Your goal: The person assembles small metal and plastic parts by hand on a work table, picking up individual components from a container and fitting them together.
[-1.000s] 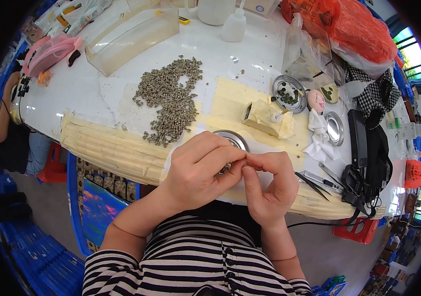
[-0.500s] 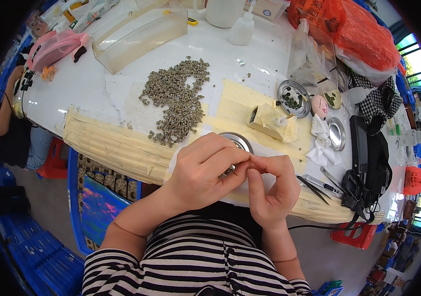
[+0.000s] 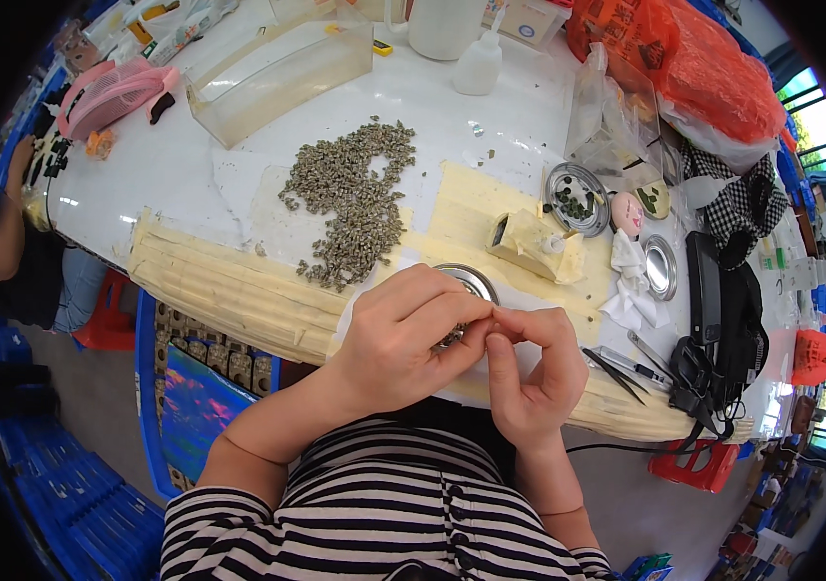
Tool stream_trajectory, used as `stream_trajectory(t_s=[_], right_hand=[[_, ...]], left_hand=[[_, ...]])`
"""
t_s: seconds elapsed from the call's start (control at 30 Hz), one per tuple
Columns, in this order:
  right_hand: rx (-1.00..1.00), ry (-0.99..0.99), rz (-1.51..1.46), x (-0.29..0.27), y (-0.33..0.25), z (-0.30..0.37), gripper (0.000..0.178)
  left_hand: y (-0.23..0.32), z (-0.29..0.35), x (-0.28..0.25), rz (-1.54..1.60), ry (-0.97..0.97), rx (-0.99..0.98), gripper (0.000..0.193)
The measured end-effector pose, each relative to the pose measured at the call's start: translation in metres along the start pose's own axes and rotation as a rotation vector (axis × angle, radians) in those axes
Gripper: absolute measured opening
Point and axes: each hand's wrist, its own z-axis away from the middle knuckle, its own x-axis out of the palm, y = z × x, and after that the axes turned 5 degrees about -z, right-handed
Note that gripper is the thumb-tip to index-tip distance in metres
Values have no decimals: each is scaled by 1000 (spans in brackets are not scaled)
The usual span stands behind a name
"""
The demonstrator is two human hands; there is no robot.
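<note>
Fingertips of the left hand (image 3: 398, 334) are pressed together and meet the right hand (image 3: 540, 376), whose thumb sits just under its forefinger; whether that pair closes, or on anything, I cannot tell. Behind the left hand, partly hidden, shows a round metal dish (image 3: 479, 280); small metallic pieces (image 3: 350, 208) lie heaped farther left

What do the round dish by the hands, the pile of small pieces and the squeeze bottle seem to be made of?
The round dish looks like polished metal, perhaps steel, given its shiny silver rim. The pile of small pieces looks metallic, grey with glints, though coated plastic is possible. The squeeze bottle seems to be plastic, judging by its whitish, slightly translucent body.
</note>
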Motion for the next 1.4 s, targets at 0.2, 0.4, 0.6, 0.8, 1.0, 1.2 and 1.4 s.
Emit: stream_trajectory(t_s=[0.2, 0.4, 0.6, 0.8, 1.0, 1.2, 1.4], right_hand=[[-30, 3, 22, 0, -1, 0, 22], [-67, -4, 47, 0, 1, -2, 20], [4, 13, 34, 2, 0, 0, 22], [25, 25, 63, 2, -2, 0, 21], [-1, 53, 81, 3, 1, 1, 19], [-50, 140, 137, 7, 1, -2, 9], [77, 30, 11, 4, 7, -6, 6]], left_hand=[[0, 1, 0, -4, 5, -6, 22], [-1, 3, -1, -35, 27, -8, 22], [0, 2, -1, -43, 33, -14, 21], [0, 1, 0, -14, 18, -18, 20], [1, 3, 2, -10, 22, -33, 18], [0, 1, 2, -74, 25, 34, 19], [-2, 1, 1, -28, 22, 58, 19]])
